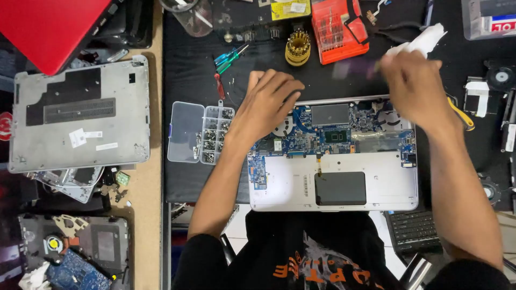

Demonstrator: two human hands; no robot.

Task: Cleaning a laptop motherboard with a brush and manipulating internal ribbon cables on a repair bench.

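Observation:
An opened silver laptop [376, 185] lies on a black mat, its blue circuit board [336, 134] bare. My left hand [267, 104] rests flat on the laptop's upper left corner, fingers spread, holding nothing. My right hand [416, 88] is blurred over the laptop's upper right corner and grips a white tissue [424, 40] that sticks out past the fingers.
A clear screw organiser [200, 133] lies left of the laptop. Behind it stand screwdrivers [230, 58], a round bit holder [297, 48] and an orange bit case [338, 29]. A grey laptop bottom cover [80, 115] and other laptop parts [75, 249] lie at left; a fan [500, 78] at right.

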